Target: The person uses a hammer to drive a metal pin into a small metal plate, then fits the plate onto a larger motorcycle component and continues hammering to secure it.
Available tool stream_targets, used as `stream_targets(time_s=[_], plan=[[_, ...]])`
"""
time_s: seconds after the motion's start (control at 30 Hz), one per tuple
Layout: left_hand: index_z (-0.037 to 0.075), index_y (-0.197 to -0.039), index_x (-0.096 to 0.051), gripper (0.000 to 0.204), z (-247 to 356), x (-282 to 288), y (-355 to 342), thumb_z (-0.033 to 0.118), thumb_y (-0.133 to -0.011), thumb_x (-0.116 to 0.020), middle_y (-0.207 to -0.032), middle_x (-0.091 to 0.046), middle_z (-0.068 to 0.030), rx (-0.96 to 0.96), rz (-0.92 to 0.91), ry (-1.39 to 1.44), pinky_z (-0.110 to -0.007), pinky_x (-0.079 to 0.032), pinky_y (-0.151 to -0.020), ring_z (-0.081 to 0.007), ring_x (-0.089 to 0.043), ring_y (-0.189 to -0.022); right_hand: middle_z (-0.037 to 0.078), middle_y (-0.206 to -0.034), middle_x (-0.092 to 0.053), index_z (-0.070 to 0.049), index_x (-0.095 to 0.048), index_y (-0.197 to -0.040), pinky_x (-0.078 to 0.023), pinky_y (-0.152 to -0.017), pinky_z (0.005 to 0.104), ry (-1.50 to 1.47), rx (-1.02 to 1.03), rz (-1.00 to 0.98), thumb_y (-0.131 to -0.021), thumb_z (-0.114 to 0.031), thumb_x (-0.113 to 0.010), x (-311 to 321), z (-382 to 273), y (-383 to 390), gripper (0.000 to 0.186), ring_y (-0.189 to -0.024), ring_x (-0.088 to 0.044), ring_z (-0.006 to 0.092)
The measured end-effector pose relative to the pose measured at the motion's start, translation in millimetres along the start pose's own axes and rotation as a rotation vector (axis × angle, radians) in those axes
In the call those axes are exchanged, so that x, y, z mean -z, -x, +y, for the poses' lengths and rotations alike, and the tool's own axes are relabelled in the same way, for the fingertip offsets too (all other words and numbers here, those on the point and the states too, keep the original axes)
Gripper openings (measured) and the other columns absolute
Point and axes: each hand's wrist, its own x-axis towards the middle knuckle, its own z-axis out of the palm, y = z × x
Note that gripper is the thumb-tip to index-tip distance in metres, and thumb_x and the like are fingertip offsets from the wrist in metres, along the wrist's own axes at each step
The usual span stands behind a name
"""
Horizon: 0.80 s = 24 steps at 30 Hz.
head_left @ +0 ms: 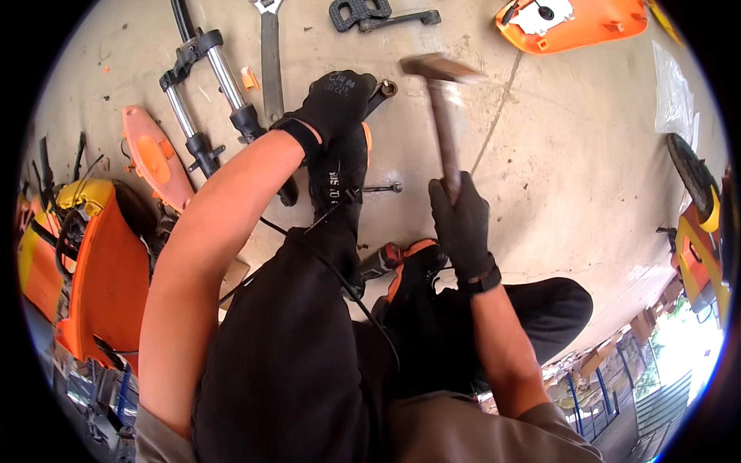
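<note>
Our right hand (461,220) has its gloved fingers closed round the hammer (444,127), its head raised clear; our left hand (336,104) grips a dark ring-ended bar (383,93) against the floor, by the far end of the left shoe (336,174). Farther out, the pedal crank (399,21) and suspension fork (224,76) lie loose, so we judge those parts already off; work on the bar looks unfinished. The glove hides the bar's near end, blur softens the hammer head, and the far edge crops the fork.

Brown hammer (442,123) with blurred head farthest from the wearer; left of it slants a ring-ended metal tool (377,99).
</note>
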Motion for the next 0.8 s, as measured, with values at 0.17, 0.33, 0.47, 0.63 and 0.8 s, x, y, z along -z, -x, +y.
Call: stream_targets(time_s=[0.17, 0.33, 0.47, 0.63, 0.8], plan=[[0.008, -0.096, -0.065, 0.013, 0.5, 1.1, -2.7, 0.013, -0.085, -0.059, -0.093, -0.071, -0.0194, 0.009, 0.007, -0.009, -0.049, -0.055, -0.081, -0.0389, -0.070, -0.093, 0.014, -0.063, -0.062, -0.002, -0.054, -0.089, -0.049, -0.053, 0.0400, -0.139, -0.094, 0.104, -0.095, -0.018, -0.066, -21.5, 10.3, 8.7, 0.021, -0.055, -0.065, 0.0269], [0.007, -0.093, -0.065, 0.012, 3.7, -6.5, 6.8, 0.013, -0.085, -0.059, -0.093, -0.071, -0.0205, 0.023, -0.017, -0.007, -0.049, -0.055, -0.082, -0.0391, -0.070, -0.094, 0.016, -0.063, -0.062, -0.002, -0.053, -0.087, -0.049, -0.053, 0.0407, -0.006, -0.028, -0.017, -0.096, -0.017, -0.064, -5.6, 7.2, 7.1, 0.021, -0.056, -0.065, 0.0303], [0.007, -0.097, -0.064, 0.015, -2.4, -5.7, 2.6, 0.015, -0.088, -0.055, -0.091, -0.071, -0.0208, -0.005, -0.005, -0.005, -0.050, -0.055, -0.080, -0.0413, -0.069, -0.090, 0.014, -0.062, -0.061, -0.002, -0.053, -0.088, -0.049, -0.052, 0.0396, -0.299, -0.099, 0.157, -0.095, -0.018, -0.066, -13.8, -7.9, 18.1, 0.022, -0.053, -0.064, 0.0278], [0.007, -0.097, -0.064, 0.017, -1.8, -10.2, 2.1, 0.018, -0.087, -0.057, -0.094, -0.070, -0.0203, -0.045, 0.003, -0.028, -0.051, -0.054, -0.081, -0.0410, -0.069, -0.092, 0.015, -0.059, -0.059, -0.002, -0.053, -0.088, -0.048, -0.051, 0.0430, 0.059, 0.029, -0.008, -0.095, -0.018, -0.066, -13.5, 21.9, -1.9, 0.022, -0.053, -0.064, 0.0324], [0.008, -0.096, -0.064, 0.016, -9.4, -11.8, 4.6, 0.019, -0.086, -0.059, -0.092, -0.070, -0.0202, -0.083, 0.057, -0.008, -0.051, -0.054, -0.080, -0.0409, -0.069, -0.090, 0.019, -0.064, -0.061, -0.002, -0.054, -0.089, -0.048, -0.052, 0.0433, -0.282, -0.084, 0.210, -0.095, -0.019, -0.067, -13.0, -11.8, 16.7, 0.023, -0.057, -0.064, 0.0343]])
